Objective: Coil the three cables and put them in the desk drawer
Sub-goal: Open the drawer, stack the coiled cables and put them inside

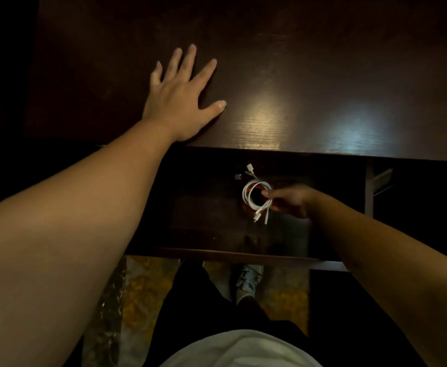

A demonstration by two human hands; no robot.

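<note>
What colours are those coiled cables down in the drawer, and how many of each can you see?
White coiled cable, pinched by the right hand: 1
Red coiled cable, under the white one: 1
Total plainly visible in the drawer: 2. The loose plugs behind may belong to another cable; I cannot tell.

I can read no text, label, brand, number or sign anywhere in my view. The desk (270, 75) and the drawer (204, 215) are bare dark wood with no markings I can make out, and the cables (255, 197) and their plugs are too small and dim to show any lettering.
</note>
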